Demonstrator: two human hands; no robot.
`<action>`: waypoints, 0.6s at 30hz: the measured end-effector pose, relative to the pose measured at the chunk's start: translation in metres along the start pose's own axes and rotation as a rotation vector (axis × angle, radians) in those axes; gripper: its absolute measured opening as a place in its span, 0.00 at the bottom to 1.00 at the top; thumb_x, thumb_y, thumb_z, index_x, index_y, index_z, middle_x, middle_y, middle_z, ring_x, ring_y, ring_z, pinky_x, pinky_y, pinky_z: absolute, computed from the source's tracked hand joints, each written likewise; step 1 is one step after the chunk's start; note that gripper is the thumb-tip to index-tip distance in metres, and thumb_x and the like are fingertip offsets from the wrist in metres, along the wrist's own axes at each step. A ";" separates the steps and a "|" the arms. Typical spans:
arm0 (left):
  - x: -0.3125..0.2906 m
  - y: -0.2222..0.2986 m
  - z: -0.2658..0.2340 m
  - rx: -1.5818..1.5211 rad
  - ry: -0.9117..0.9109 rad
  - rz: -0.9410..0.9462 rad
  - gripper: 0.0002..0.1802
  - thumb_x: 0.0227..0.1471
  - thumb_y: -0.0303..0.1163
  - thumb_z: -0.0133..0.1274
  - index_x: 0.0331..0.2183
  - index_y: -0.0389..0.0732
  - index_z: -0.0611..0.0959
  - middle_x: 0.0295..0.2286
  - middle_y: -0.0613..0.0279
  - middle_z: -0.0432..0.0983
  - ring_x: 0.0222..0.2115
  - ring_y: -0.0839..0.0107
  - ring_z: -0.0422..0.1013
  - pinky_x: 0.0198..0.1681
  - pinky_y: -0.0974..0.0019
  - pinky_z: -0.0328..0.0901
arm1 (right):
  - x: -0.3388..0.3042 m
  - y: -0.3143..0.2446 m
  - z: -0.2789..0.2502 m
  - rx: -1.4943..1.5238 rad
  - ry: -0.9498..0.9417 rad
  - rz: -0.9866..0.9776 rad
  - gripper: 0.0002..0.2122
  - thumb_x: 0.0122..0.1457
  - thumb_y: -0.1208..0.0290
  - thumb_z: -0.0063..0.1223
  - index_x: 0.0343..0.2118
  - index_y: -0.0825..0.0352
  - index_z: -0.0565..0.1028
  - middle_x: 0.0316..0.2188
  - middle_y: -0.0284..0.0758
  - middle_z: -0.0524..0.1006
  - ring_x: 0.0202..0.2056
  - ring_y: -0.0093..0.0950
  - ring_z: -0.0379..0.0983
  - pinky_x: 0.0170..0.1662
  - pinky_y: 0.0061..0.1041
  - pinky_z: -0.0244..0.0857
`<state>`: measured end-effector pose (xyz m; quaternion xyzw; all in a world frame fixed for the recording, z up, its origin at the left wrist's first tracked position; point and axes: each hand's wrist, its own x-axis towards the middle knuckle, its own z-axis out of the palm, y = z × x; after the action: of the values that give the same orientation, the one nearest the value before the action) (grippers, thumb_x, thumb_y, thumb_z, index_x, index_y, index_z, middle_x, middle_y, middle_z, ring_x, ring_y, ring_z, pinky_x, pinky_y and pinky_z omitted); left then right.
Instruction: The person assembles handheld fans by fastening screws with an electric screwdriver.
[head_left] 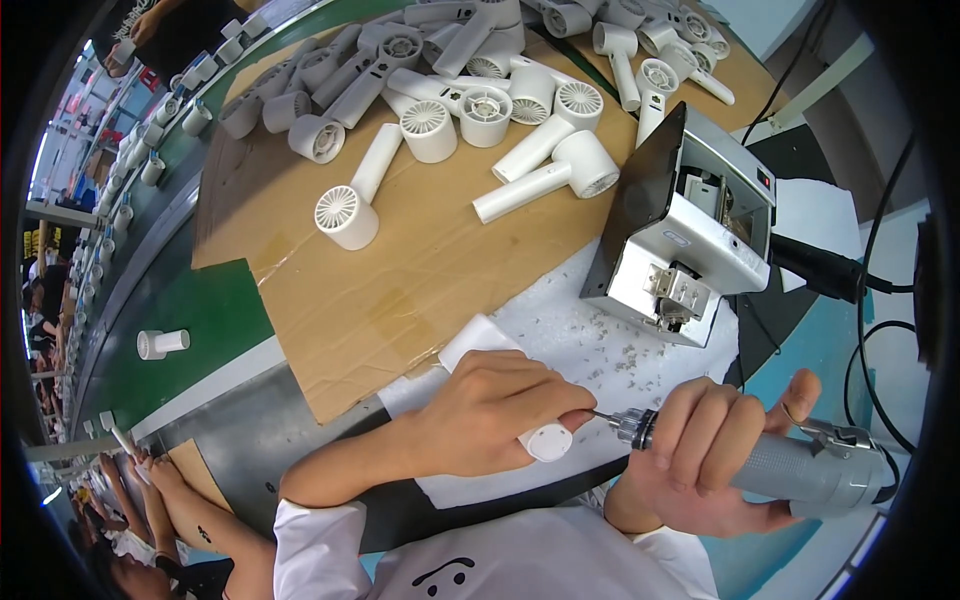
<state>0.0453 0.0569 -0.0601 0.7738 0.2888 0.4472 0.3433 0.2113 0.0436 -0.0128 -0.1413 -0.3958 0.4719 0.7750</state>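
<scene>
While our left hand (500, 415) clamps its grip on a white hair dryer body (535, 432) just below the grey feeder box (690, 240), our right hand (715, 455) grips the powered screwdriver (800, 468), its tip at the part. We judge this piece mid-fastening; the heap of dryer bodies (470, 90) left of and above the box looks yet to come
</scene>
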 end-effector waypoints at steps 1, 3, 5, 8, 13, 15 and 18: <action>0.000 0.000 -0.001 0.004 -0.003 0.000 0.12 0.37 0.19 0.65 0.29 0.37 0.82 0.16 0.62 0.72 0.15 0.67 0.68 0.18 0.67 0.60 | -0.001 -0.001 -0.001 0.034 0.005 -0.029 0.27 0.59 0.40 0.38 0.46 0.62 0.58 0.10 0.28 0.66 0.09 0.20 0.59 0.14 0.21 0.56; 0.000 0.000 -0.001 0.005 0.005 0.004 0.12 0.37 0.19 0.65 0.29 0.37 0.82 0.16 0.62 0.72 0.15 0.67 0.68 0.18 0.67 0.60 | 0.000 -0.002 0.001 0.004 0.001 -0.015 0.27 0.59 0.41 0.38 0.47 0.62 0.58 0.11 0.28 0.66 0.09 0.20 0.59 0.14 0.21 0.56; -0.001 0.000 0.000 0.006 0.014 0.007 0.12 0.37 0.19 0.65 0.29 0.37 0.82 0.16 0.62 0.72 0.15 0.67 0.68 0.19 0.67 0.60 | 0.002 -0.002 0.000 -0.026 -0.003 0.000 0.27 0.59 0.41 0.39 0.47 0.62 0.58 0.11 0.28 0.66 0.09 0.20 0.59 0.14 0.22 0.56; -0.002 -0.001 0.001 -0.003 0.014 0.004 0.12 0.37 0.18 0.65 0.30 0.37 0.82 0.17 0.62 0.72 0.15 0.67 0.68 0.19 0.67 0.60 | 0.006 -0.001 -0.004 -0.017 -0.148 0.051 0.28 0.58 0.41 0.40 0.47 0.63 0.58 0.11 0.28 0.66 0.09 0.21 0.59 0.14 0.21 0.56; 0.000 0.014 0.000 0.082 0.009 -0.146 0.12 0.38 0.26 0.65 0.29 0.37 0.82 0.15 0.62 0.69 0.15 0.65 0.67 0.19 0.68 0.59 | 0.003 -0.004 -0.002 -0.044 -0.033 0.049 0.26 0.58 0.42 0.41 0.45 0.63 0.58 0.10 0.28 0.65 0.08 0.21 0.59 0.15 0.21 0.57; 0.000 0.011 -0.005 0.091 -0.009 -0.108 0.08 0.40 0.28 0.61 0.26 0.37 0.80 0.15 0.63 0.68 0.14 0.64 0.66 0.18 0.67 0.59 | 0.005 -0.009 0.000 -0.004 -0.033 0.012 0.26 0.58 0.43 0.43 0.44 0.63 0.58 0.09 0.28 0.64 0.07 0.21 0.58 0.14 0.20 0.57; -0.006 0.006 -0.007 0.099 -0.032 -0.091 0.04 0.43 0.28 0.52 0.21 0.38 0.77 0.14 0.62 0.67 0.13 0.62 0.63 0.18 0.65 0.58 | 0.002 -0.017 -0.002 0.018 -0.039 -0.056 0.25 0.56 0.44 0.48 0.40 0.63 0.57 0.07 0.26 0.62 0.05 0.18 0.54 0.14 0.13 0.55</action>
<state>0.0372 0.0508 -0.0555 0.7830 0.3398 0.4039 0.3291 0.2238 0.0367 -0.0024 -0.1138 -0.4103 0.4561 0.7814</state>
